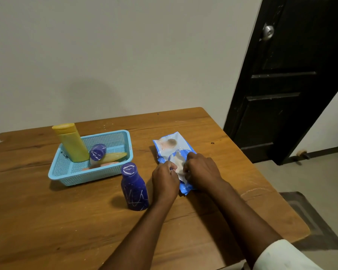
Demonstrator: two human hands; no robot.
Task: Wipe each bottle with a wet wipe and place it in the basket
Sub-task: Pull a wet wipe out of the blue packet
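A dark blue bottle (134,189) with white scribbles stands upright on the wooden table (66,221), just left of my left hand. A light blue basket (66,172) behind it holds a tall yellow bottle (71,142), a purple-capped bottle (97,152) and a flat yellow tube (114,157). A blue and white wet wipe pack (168,147) lies to the right of the basket. My left hand (165,181) pinches the pack's flap at its opening. My right hand (200,173) pinches a white wipe (179,165) at the same opening.
The table's right edge runs diagonally close to the pack. A dark door (285,84) stands beyond it, with a floor mat (308,217) below. A plain wall backs the table.
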